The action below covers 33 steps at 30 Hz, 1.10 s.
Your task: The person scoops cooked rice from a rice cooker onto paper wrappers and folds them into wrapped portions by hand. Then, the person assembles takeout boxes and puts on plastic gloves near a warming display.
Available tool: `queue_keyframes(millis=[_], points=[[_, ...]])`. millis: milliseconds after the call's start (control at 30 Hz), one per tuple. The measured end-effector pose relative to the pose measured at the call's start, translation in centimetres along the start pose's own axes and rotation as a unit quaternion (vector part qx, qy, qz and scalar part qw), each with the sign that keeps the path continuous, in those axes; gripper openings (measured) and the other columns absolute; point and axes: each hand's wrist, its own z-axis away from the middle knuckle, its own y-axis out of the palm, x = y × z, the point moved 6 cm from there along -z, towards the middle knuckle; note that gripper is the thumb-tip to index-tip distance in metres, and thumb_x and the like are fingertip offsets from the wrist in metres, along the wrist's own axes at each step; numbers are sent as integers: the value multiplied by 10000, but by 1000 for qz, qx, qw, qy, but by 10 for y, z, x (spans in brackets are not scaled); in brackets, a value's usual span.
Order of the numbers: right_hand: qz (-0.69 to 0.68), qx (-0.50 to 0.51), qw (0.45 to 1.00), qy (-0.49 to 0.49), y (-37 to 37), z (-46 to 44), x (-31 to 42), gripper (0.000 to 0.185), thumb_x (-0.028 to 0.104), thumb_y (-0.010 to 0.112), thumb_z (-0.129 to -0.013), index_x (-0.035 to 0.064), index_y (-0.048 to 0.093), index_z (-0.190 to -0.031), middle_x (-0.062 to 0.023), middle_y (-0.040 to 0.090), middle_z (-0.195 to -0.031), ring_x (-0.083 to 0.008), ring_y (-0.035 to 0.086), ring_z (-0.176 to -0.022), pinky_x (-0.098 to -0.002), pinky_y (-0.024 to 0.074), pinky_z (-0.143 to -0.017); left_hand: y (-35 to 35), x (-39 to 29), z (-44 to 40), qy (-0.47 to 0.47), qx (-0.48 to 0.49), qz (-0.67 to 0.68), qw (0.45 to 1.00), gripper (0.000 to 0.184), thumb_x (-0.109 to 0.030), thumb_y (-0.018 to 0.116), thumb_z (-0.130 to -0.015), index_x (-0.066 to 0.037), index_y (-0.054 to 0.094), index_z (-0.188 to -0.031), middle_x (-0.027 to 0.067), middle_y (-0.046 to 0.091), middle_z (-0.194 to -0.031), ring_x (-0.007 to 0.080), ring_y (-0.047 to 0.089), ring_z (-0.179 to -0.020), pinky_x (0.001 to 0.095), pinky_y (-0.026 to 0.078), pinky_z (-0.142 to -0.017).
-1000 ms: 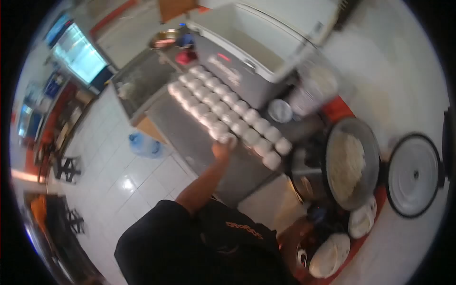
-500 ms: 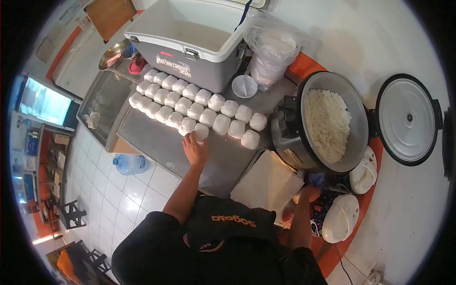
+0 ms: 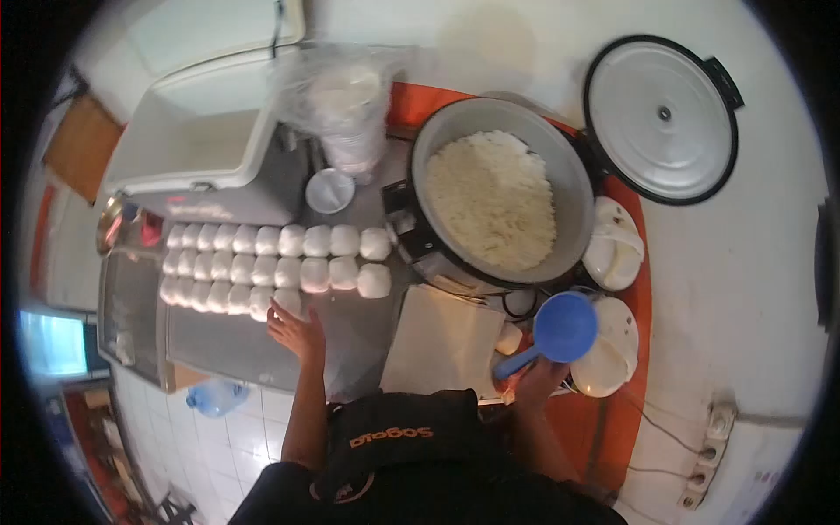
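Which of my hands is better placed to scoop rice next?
Probably your right hand: it has the blue scoop near the open rice cooker, while your left hand is farther away, at the white bundles.

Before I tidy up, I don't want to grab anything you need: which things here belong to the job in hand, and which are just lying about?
Seemingly the job's: blue scoop in the right hand; white bundles by the left hand; rice in the open cooker; sheets.

Probably lying about: water jug on the floor; bagged white stack.
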Motion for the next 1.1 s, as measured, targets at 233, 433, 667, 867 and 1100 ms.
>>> queue_keyframes(millis=[233, 433, 667, 867, 1100], points=[[296, 288, 843, -344, 153, -132, 160, 411, 55, 569, -874, -63, 487, -1259, -213, 604, -1161, -379, 609, -1040, -418, 488, -930, -224, -168, -53, 276, -77, 581, 762, 258, -210, 578, -966, -12, 618, -1128, 164, 594, -1138, 269, 540, -1123, 399, 429, -954], [575, 417, 667, -227, 254, -185, 45, 363, 25, 589, -801, -51, 591, -1155, -278, 635, -1092, -401, 624, -1061, -455, 507, -897, -340, -240, -76, 495, -86, 683, 530, 244, -178, 567, -956, -28, 585, -1148, 166, 552, -1211, 279, 505, -1179, 410, 381, -1014], [566, 550, 582, -196, 282, -146, 23, 172, 21, 652, -735, -80, 703, -865, -274, 697, -899, -392, 709, -859, -455, 573, -744, -246, -253, -99, 351, -12, 633, 691, 246, -141, 555, -945, -46, 546, -1171, 168, 504, -1296, 292, 464, -1245, 423, 325, -1083], [592, 646, 476, -81, 276, -142, -16, 258, 49, 620, -765, -68, 679, -987, -279, 681, -950, -412, 676, -923, -466, 533, -783, -49, -287, -77, 228, 95, 547, 800, 286, -60, 562, -924, -55, 465, -1194, 180, 426, -1391, 298, 397, -1315, 428, 262, -1127], [453, 664, 595, -4, 257, -135, -4, 341, 20, 564, -731, -75, 669, -1041, -298, 676, -947, -417, 672, -912, -453, 521, -786, -34, -286, -70, 177, 80, 591, 783, 282, -53, 517, -963, -56, 413, -1225, 187, 400, -1425, 273, 381, -1328, 404, 240, -1141]])
